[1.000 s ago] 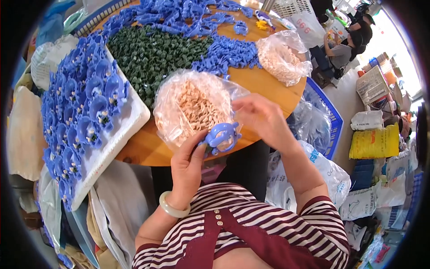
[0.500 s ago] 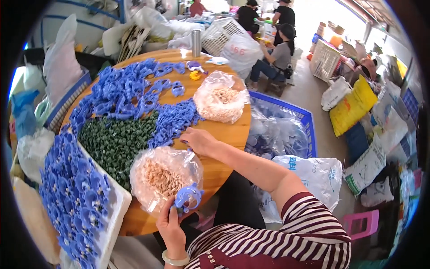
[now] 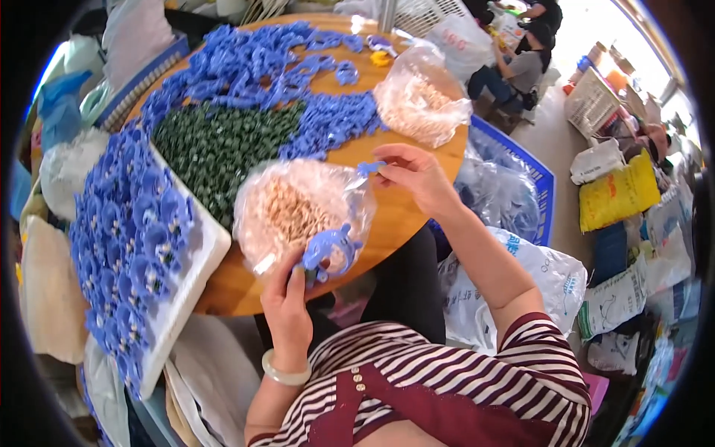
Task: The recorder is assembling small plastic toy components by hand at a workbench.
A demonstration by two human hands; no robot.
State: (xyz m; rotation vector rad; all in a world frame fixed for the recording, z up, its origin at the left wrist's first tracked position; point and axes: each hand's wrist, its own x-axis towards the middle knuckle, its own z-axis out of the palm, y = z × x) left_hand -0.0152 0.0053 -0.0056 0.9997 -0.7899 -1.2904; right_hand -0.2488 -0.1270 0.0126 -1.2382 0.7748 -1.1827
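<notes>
Coming back from blue pile (image 3: pixel 339 123), R hand (image 3: pixel 423 179) is pinching a small blue pc (image 3: pixel 369 169) nr clear bag (image 3: pixel 255 205) rim; L hand (image 3: pixel 289 309) is pinching round blue casing (image 3: pixel 325 242) by table (image 3: pixel 402 216) edge, bare wood showing R.

bright daylight, overexposed at upper right
the opening (image 3: pixel 633 33) is blown out to white; highlights glint on the clear plastic bag (image 3: pixel 346 190) and blue plastic piece (image 3: pixel 324 242); fisheye bends edges near the black rim; the seated co-worker (image 3: pixel 525 71) looks soft.
</notes>
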